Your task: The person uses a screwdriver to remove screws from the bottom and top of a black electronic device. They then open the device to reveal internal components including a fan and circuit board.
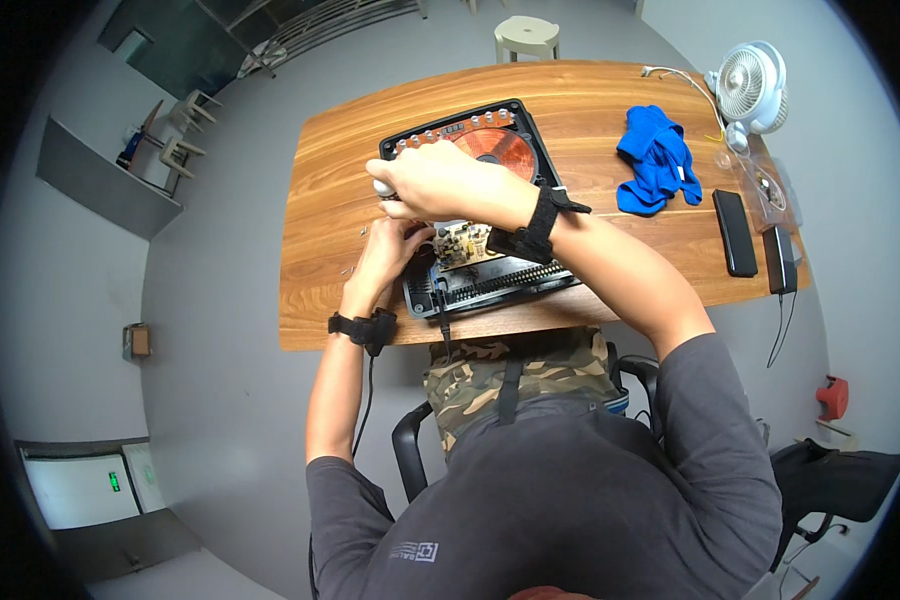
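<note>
An opened induction cooker [540, 130] with a black casing lies before me on the table. Inside it are a copper-coloured coil [510, 150] and a tan circuit board [460, 246]. Above the casing's left side, my right hand [448, 182] is closed around a screwdriver [383, 188]; only its pale rounded handle end shows, and its tip is hidden. Just below, my left hand [388, 248] has its fingers pinched together at the board's left edge; what they hold cannot be made out. A black power cord [444, 318] hangs off the casing's near edge.
Small screws [347, 270] lie on the wooden table [335, 180] left of the cooker. To the right are a blue cloth [658, 160], a black phone [734, 233], a black adapter [779, 260], a clear plastic box [770, 195] and a white fan [750, 85]. A stool [527, 37] stands beyond.
</note>
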`<state>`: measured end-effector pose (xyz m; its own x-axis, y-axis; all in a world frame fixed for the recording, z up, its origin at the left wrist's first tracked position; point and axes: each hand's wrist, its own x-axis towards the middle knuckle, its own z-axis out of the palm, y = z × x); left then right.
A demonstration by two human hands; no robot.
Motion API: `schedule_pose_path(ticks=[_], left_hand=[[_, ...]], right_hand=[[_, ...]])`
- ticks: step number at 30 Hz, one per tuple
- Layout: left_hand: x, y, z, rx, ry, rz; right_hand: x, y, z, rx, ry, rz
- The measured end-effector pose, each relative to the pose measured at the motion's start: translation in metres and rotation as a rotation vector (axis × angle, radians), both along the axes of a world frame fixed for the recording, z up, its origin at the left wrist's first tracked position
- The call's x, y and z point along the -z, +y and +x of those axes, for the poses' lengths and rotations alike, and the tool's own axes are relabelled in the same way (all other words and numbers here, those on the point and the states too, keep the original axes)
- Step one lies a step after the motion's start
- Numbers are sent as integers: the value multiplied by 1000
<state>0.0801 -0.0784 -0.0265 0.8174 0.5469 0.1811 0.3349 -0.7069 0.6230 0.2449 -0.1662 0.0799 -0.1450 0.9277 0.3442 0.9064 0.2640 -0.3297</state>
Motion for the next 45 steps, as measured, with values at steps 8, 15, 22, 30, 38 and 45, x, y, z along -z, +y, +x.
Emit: schedule_pose_path(ticks=[8, 15, 22, 30, 38, 45], left_hand=[[-19, 15, -8, 19, -282, -265], [-30, -6, 5, -32, -331, -59], [-20, 2, 18, -149, -320, -283], [-16, 17, 0, -38, -258, -252], [-33, -8, 24, -219, -308, -148], [-37, -9, 3, -82, -259, -256]], right_hand=[[-8, 12, 12, -122, 20, -220], [-25, 6, -3, 90, -311, -188], [-8, 12, -2, 78, -219, 21], [-15, 6, 0, -31, -215, -120], [-6, 24, -18, 175, -244, 35], [4, 21, -12, -52, -141, 58]])
